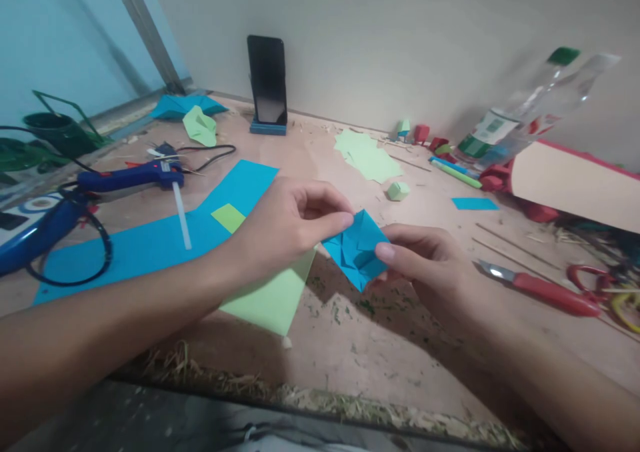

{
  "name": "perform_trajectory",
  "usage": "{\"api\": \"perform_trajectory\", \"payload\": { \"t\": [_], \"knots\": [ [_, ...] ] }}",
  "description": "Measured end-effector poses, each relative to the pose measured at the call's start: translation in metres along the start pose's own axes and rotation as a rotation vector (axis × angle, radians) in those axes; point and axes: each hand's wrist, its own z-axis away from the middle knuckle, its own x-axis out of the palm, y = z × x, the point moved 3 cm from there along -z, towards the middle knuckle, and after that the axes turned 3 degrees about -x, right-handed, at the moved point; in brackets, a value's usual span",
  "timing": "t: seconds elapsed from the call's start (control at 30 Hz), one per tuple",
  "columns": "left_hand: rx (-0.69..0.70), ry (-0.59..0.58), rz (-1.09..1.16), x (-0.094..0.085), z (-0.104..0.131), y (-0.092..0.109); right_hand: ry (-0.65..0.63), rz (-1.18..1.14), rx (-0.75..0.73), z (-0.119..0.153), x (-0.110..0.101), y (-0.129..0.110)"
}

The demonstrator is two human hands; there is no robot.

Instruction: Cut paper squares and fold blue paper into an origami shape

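A small piece of folded blue paper [361, 242], creased into a squarish shape with flaps inside, is held up over the table between both hands. My left hand [305, 219] pinches its upper left corner between thumb and finger. On the opposite side, my right hand [425, 259] grips the edge, thumb in front and fingers behind. Under my left hand and forearm lie a light green sheet [280, 299], a larger blue sheet [240, 189] and a small yellow-green paper strip [227, 217].
A blue glue gun [130, 177] with its cable lies left. A phone [267, 82] stands at the back. Green paper scraps [367, 155], a small folded green piece [398, 191], a red-handled knife [550, 293] and bottles [520, 112] sit farther back and right.
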Motion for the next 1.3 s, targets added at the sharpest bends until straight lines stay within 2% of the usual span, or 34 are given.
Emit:
{"api": "perform_trajectory", "payload": {
  "t": [0.2, 0.4, 0.6, 0.87, 1.1, 1.2, 1.3],
  "knots": [
    [-0.020, -0.013, -0.022, -0.001, 0.002, -0.002, 0.044, 0.004, 0.003, 0.000, 0.000, -0.002],
    [-0.042, -0.104, -0.033, 0.002, 0.001, -0.007, 0.044, 0.077, 0.044, -0.004, 0.001, -0.006],
    [-0.100, -0.079, 0.025, 0.000, -0.002, -0.009, 0.044, -0.049, 0.056, -0.004, -0.002, -0.001],
    [-0.183, -0.112, 0.211, -0.001, -0.005, -0.015, 0.138, -0.144, 0.023, -0.004, -0.001, 0.001],
    [-0.258, -0.127, 0.312, 0.002, 0.000, -0.015, 0.196, 0.011, -0.080, -0.002, 0.000, 0.003],
    [-0.244, -0.139, 0.275, 0.003, 0.001, -0.010, 0.244, 0.079, -0.126, 0.000, 0.000, 0.002],
    [-0.214, -0.129, 0.213, 0.004, 0.001, -0.008, 0.243, 0.072, -0.107, 0.000, 0.001, 0.002]
  ]
}}
